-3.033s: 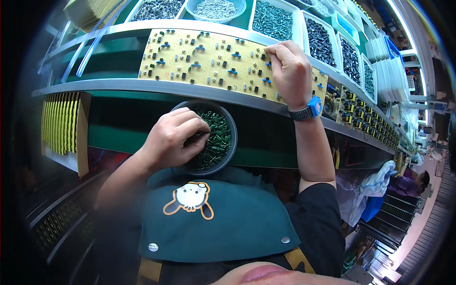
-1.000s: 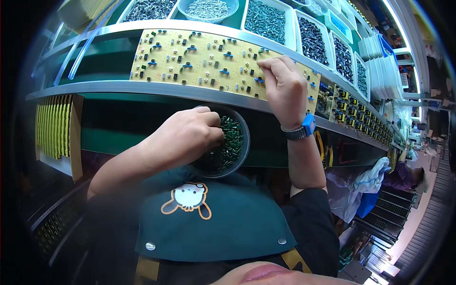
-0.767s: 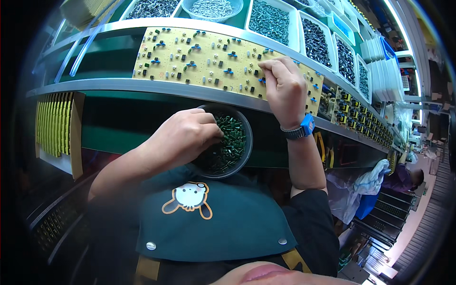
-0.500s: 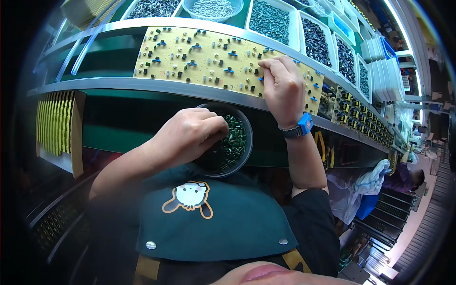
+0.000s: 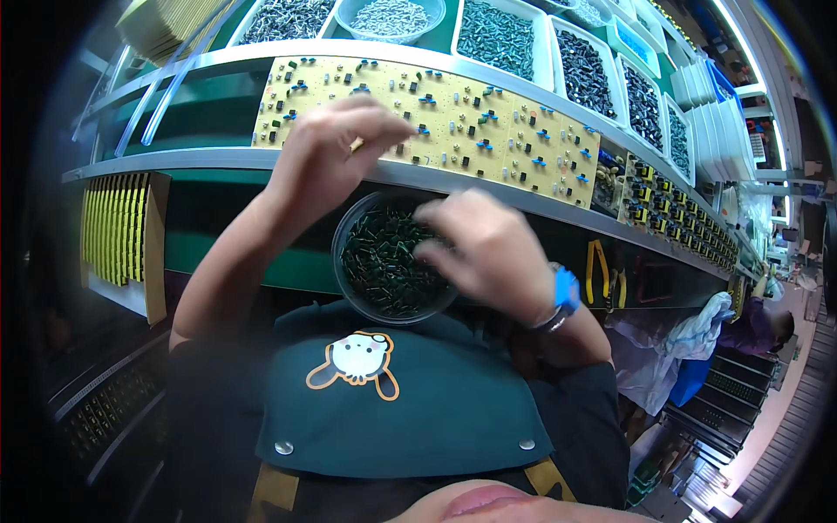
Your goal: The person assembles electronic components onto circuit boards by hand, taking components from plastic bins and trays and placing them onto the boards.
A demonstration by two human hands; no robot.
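My left hand [image 5: 336, 144] is over the tan circuit board panel [image 5: 449, 144], its thumb and fingers drawn together in a pinch. Anything between the fingertips is too small or blurred to make out. Lower down, my right hand [image 5: 488, 248] reaches over the round clear bowl [image 5: 338, 261], smeared by motion, with thumb and forefinger apart. Inside the bowl lie many small dark green cylindrical parts [image 5: 388, 261] with thin leads. Rows of black, blue and green components stand on the panel, which rests along the metal rails.
Beyond the rail are white trays of loose components [image 5: 497, 44] and a bowl of silvery parts [image 5: 388, 17]. Yellow-handled pliers [image 5: 597, 270] lie at right, near boards with yellow-black parts [image 5: 667, 205]. A carton of yellow boards [image 5: 118, 227] stands left.
My left hand has left the bowl and moved up over the panel. My right hand has come down from the panel to the bowl, its fingers parting.
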